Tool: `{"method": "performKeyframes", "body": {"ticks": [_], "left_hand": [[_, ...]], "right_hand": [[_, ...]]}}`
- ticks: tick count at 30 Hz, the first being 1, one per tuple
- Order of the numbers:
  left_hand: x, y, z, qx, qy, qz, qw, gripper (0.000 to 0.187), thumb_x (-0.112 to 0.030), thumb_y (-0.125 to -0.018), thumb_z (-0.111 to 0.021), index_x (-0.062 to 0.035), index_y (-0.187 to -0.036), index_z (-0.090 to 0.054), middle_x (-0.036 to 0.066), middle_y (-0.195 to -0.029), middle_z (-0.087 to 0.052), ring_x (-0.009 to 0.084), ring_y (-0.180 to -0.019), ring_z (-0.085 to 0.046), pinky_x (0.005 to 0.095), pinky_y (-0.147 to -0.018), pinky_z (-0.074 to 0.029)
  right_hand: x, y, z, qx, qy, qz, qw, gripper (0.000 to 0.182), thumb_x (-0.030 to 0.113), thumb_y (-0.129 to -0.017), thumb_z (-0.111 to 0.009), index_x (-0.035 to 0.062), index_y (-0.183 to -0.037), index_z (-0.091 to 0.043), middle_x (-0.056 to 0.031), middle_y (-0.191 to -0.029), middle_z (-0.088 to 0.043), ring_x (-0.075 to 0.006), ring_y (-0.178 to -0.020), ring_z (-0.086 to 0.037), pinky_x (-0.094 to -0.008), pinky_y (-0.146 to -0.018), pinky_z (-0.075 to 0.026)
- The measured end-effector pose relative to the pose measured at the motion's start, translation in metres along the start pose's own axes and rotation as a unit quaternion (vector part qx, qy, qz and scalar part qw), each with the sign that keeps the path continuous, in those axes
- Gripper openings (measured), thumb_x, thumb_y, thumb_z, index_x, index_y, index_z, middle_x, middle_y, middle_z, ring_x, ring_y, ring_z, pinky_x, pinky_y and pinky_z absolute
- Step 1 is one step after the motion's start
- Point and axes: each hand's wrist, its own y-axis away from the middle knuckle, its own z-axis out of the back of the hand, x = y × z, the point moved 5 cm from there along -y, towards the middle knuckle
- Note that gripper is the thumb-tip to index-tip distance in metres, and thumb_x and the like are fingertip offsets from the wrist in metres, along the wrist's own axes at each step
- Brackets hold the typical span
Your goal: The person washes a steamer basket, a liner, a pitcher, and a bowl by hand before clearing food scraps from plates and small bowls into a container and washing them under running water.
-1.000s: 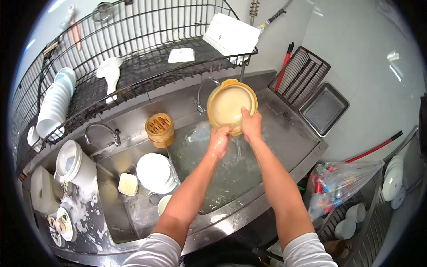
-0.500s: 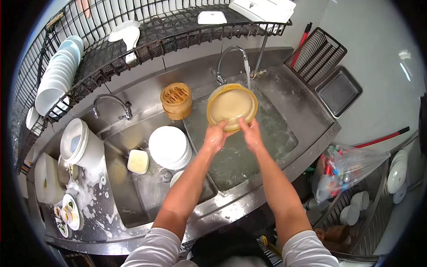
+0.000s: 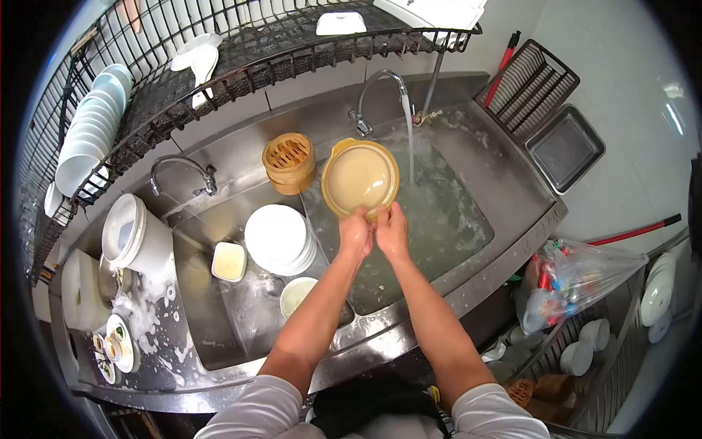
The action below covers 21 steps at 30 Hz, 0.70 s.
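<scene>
A yellow-rimmed bowl (image 3: 360, 178) with a smooth cream inside is tilted toward me above the right sink basin. My left hand (image 3: 357, 235) grips the near edge of its rim, fingers closed. Right beside it, my right hand (image 3: 391, 230) is closed on the same edge. The fingertips behind the rim are hidden. To the right of the bowl, water runs from the curved faucet (image 3: 382, 73) into the cloudy water (image 3: 439, 219), the stream falling clear of the bowl.
Left of the bowl stands a bamboo steamer (image 3: 289, 162). The left basin holds stacked white plates (image 3: 276, 238), a square dish (image 3: 229, 261) and a small bowl (image 3: 296, 296). A white bucket (image 3: 139, 234) stands farther left. A wire rack (image 3: 270, 69) hangs above; a plastic bag (image 3: 567, 282) hangs at right.
The bowl has moved left, out from beneath the faucet stream, and its inside faces me more fully. My hands have come closer together on its near rim.
</scene>
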Motion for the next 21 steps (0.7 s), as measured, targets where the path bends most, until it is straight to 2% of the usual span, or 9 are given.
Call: {"method": "performKeyframes", "body": {"ticks": [1, 2, 4, 5, 8, 11, 14, 21], "left_hand": [[0.003, 0.006, -0.001, -0.004, -0.005, -0.009, 1.0, 0.037, 0.001, -0.09, -0.044, 0.0055, -0.126, -0.041, 0.02, -0.116, -0.056, 0.0317, -0.103, -0.062, 0.0434, -0.08, -0.055], [0.007, 0.007, -0.001, -0.008, 0.008, -0.029, 1.0, 0.037, 0.001, -0.09, -0.043, 0.0057, -0.126, -0.041, 0.019, -0.117, -0.056, 0.0311, -0.104, -0.061, 0.043, -0.082, -0.055], [0.018, 0.009, -0.003, -0.016, 0.036, -0.067, 0.997, 0.037, 0.0, -0.09, -0.043, 0.0062, -0.126, -0.041, 0.018, -0.119, -0.056, 0.03, -0.106, -0.06, 0.0422, -0.085, -0.054], [0.021, 0.008, -0.002, -0.014, 0.034, -0.055, 0.998, 0.037, 0.0, -0.09, -0.043, 0.0062, -0.127, -0.04, 0.018, -0.12, -0.056, 0.0297, -0.107, -0.06, 0.0419, -0.086, -0.053], [0.018, 0.0, -0.002, -0.004, 0.043, -0.027, 0.999, 0.036, -0.001, -0.092, -0.042, 0.0063, -0.127, -0.041, 0.018, -0.121, -0.055, 0.0291, -0.108, -0.059, 0.0414, -0.088, -0.052], [0.019, -0.009, 0.002, 0.014, 0.07, -0.006, 0.997, 0.034, -0.002, -0.092, -0.042, 0.0066, -0.126, -0.041, 0.019, -0.121, -0.055, 0.0295, -0.108, -0.059, 0.042, -0.089, -0.052], [0.011, 0.0, -0.011, 0.013, 0.087, 0.018, 0.996, 0.033, -0.003, -0.092, -0.043, 0.0067, -0.124, -0.042, 0.019, -0.12, -0.055, 0.0297, -0.107, -0.06, 0.0423, -0.087, -0.053], [0.009, 0.009, -0.029, 0.017, 0.111, 0.028, 0.993, 0.029, -0.004, -0.092, -0.046, 0.0054, -0.119, -0.046, 0.016, -0.114, -0.058, 0.0277, -0.102, -0.061, 0.0405, -0.083, -0.054]], "right_hand": [[-0.002, -0.001, 0.001, -0.02, 0.077, 0.002, 0.997, 0.034, 0.025, -0.099, -0.041, -0.0052, -0.1, -0.056, -0.0248, -0.09, -0.064, -0.0397, -0.082, -0.062, -0.0426, -0.073, -0.047], [-0.007, -0.004, 0.001, -0.028, 0.076, -0.025, 0.996, 0.037, 0.027, -0.099, -0.039, -0.0058, -0.101, -0.056, -0.0308, -0.093, -0.06, -0.051, -0.089, -0.055, -0.0481, -0.075, -0.045], [-0.028, -0.018, 0.0, 0.0, 0.027, -0.072, 0.997, 0.035, 0.025, -0.099, -0.04, -0.0054, -0.101, -0.056, -0.0263, -0.089, -0.062, -0.0429, -0.086, -0.06, -0.044, -0.075, -0.046], [-0.042, -0.02, 0.001, 0.016, 0.004, -0.096, 0.995, 0.034, 0.024, -0.099, -0.041, -0.0052, -0.101, -0.056, -0.024, -0.087, -0.063, -0.0389, -0.084, -0.062, -0.0419, -0.075, -0.047], [-0.054, -0.009, 0.001, 0.121, -0.178, -0.103, 0.971, 0.027, 0.018, -0.099, -0.046, -0.0043, -0.108, -0.057, -0.0114, -0.087, -0.064, -0.0197, -0.082, -0.061, -0.0326, -0.075, -0.047], [-0.017, 0.003, 0.009, 0.152, -0.353, -0.089, 0.919, 0.024, 0.008, -0.097, -0.046, -0.0026, -0.116, -0.057, -0.0029, -0.097, -0.062, -0.0076, -0.083, -0.056, -0.0239, -0.076, -0.046], [-0.008, 0.001, 0.018, 0.161, -0.335, -0.062, 0.926, 0.031, 0.002, -0.095, -0.047, -0.0029, -0.125, -0.052, -0.0041, -0.101, -0.061, -0.0079, -0.084, -0.055, -0.0225, -0.08, -0.045], [0.015, -0.003, 0.038, 0.116, -0.293, -0.022, 0.949, 0.025, 0.0, -0.092, -0.047, -0.004, -0.115, -0.057, -0.0033, -0.092, -0.063, -0.0063, -0.079, -0.055, -0.0221, -0.073, -0.045]]}}
